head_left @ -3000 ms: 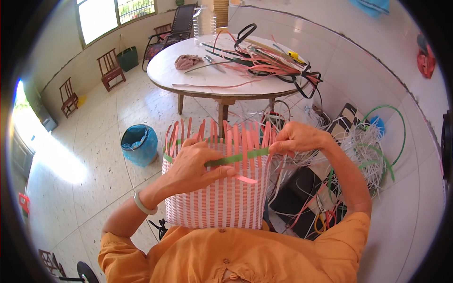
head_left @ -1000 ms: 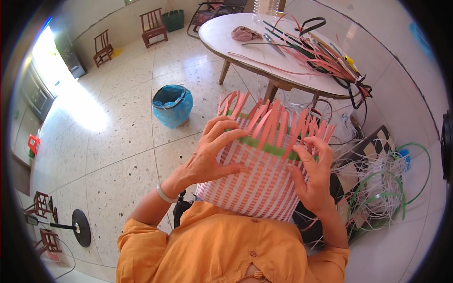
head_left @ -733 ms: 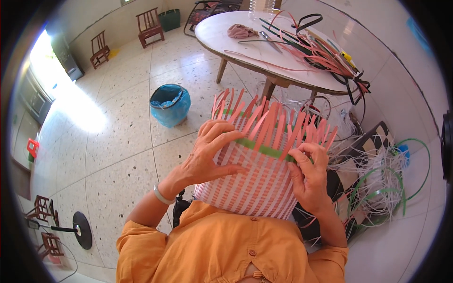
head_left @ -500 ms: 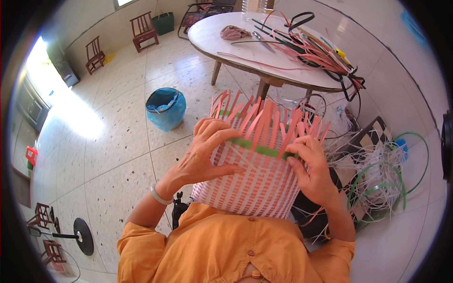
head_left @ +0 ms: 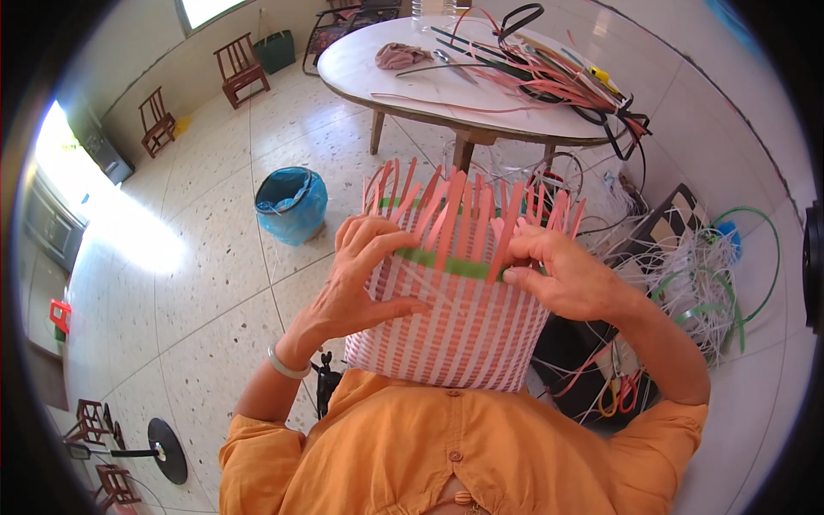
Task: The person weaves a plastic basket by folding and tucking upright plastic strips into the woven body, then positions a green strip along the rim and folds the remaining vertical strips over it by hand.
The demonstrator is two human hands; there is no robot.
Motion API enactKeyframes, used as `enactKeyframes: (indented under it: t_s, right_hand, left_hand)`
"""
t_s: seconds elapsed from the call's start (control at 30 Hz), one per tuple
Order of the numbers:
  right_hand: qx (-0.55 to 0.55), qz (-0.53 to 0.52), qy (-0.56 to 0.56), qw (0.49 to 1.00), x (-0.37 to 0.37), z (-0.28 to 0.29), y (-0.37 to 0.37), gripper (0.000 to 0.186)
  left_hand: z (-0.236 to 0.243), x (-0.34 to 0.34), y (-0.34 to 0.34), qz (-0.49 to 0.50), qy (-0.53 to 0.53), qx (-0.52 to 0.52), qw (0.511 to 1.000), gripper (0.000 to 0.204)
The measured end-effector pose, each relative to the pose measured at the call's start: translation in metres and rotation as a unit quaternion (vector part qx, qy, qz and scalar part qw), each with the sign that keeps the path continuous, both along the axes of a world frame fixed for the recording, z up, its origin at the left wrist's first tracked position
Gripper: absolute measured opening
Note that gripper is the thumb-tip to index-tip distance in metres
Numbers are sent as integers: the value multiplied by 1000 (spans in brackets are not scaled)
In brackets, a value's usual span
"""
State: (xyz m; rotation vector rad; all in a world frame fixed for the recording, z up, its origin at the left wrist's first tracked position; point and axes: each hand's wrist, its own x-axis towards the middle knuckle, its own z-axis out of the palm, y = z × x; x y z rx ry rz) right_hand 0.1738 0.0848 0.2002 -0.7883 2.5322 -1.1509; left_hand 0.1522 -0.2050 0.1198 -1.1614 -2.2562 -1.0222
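Note:
A pink and white woven basket [head_left: 438, 348] rests against my body, its pink plastic strips [head_left: 453, 215] standing up loose around the top. Along the upper edge runs a green band [head_left: 468, 269]. My left hand [head_left: 348, 270] grips the basket's left side near the rim, fingers curled over the top and thumb lying along the front wall. On the right, my right hand [head_left: 562, 273] pinches one upright pink strip where it meets the green band. The inside of the basket is mostly hidden by the strips.
Ahead stands a white oval table [head_left: 352, 56] with a heap of strips [head_left: 549, 81], scissors [head_left: 455, 67] and a cloth [head_left: 402, 57]. A blue-lined bin [head_left: 296, 219] is at left. White strip scraps [head_left: 695, 275] and orange-and-red-handled scissors [head_left: 620, 395] lie at right.
My right hand has shifted left along the rim and turned, its elbow swinging outward, uncovering the scissors at right. My left hand keeps its hold. The whole view has tilted slightly.

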Motion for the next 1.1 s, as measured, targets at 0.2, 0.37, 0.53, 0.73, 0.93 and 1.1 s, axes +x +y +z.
enactKeyframes:
  t_s: [0.2,0.37,0.53,0.73,0.93,1.1]
  right_hand:
    - [26,31,104,994,-1,-9,2,16]
    - [-11,-4,-48,999,-4,8,-2,18]
    - [0,7,-64,998,-7,5,-2,21]
    - [30,26,39,998,-10,2,-4,24]
    - [-4,4,-4,1000,-35,2,7,22]
    - [-17,9,20,1000,-57,28,11,20]
  left_hand:
    - [3,2,-1,-3,3,-3,1000,72]
    - [6,-2,-1,-2,-13,10,1000,71]
    - [11,-2,-1,-18,-16,-1,1000,66]
    - [8,-9,-2,-9,-22,-2,1000,69]
    - [14,-28,4,-7,-27,8,1000,68]
    - [29,-47,17,16,-41,13,999,66]
